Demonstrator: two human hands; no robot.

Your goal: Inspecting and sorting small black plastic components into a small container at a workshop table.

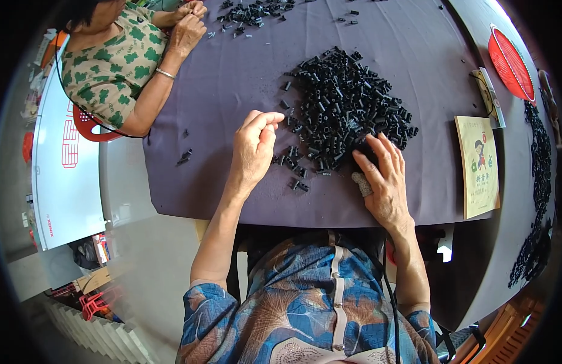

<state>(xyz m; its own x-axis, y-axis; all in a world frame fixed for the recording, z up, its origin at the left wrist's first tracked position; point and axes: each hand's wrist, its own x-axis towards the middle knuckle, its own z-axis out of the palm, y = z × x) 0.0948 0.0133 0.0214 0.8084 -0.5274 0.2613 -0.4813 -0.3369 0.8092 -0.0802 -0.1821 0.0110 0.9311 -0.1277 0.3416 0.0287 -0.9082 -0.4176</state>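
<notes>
A large heap of small black cylindrical plastic pieces [341,97] lies on the purple-grey cloth in front of me. Just left of the heap, my left hand [255,145] is raised with thumb and forefinger pinched together; anything between the fingertips is too small to make out. My right hand [387,176] rests at the heap's near right edge, fingers apart and bent over the black pieces. A rough grey lump [361,184] shows beside its thumb; whether it is a covering or a loose thing I cannot tell. Several loose black pieces [299,185] lie between my hands.
Across the cloth-covered table [208,188], at the far left, a co-worker's hands [188,30] are beside another pile of black pieces [256,13]. On the right are a yellow booklet [478,167], a red basket [510,64] and a long strip of black pieces [535,200].
</notes>
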